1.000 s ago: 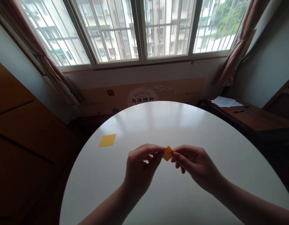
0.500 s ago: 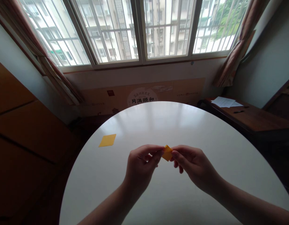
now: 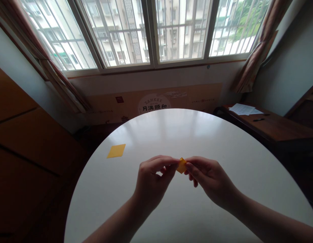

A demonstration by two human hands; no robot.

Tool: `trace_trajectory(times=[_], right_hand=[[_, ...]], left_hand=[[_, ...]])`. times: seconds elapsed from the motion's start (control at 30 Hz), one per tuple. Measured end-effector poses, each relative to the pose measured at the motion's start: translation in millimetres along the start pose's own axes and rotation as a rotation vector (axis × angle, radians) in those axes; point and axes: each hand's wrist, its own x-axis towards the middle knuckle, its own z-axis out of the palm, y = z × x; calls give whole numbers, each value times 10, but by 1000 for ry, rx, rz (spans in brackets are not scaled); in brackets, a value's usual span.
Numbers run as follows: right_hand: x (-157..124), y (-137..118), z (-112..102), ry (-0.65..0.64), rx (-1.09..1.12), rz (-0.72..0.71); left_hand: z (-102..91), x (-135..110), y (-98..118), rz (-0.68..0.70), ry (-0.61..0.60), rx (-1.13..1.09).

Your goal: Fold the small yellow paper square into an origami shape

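Note:
A small folded piece of yellow paper is held between my two hands, above the white round table. My left hand pinches its left corner between thumb and fingers. On the opposite corner, the thumb and forefinger of my right hand are closed, while its other fingers curl underneath. The paper shows as a small diamond with one point up; its side corners are covered by my fingertips. Farther left on the tabletop lies a flat yellow paper sheet, apart from both hands.
The white round table spreads under my hands. At the right stands a brown wooden desk with white papers on it. Behind the table are a printed board and a barred window; a wooden cabinet is at the left.
My left fingertips have shifted slightly right along the folded paper, so a little less of it shows. My right hand stays nearly still, and the flat sheet lies where it was.

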Motion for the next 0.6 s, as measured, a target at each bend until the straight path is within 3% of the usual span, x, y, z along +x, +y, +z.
trace_trajectory(times=[0.1, 0.2, 0.4, 0.6], right_hand=[[3, 3, -6, 1, -33, -28], [14, -15, -22, -3, -117, -95], [31, -81, -66, -36, -304, -219], [24, -104, -104, -93, -375, -241]], left_hand=[[-2, 5, 13, -62, -17, -48], [-12, 17, 16, -221, -52, -175], [-81, 88, -15, -516, -234, -440], [-133, 135, -24, -603, -310, -377]])
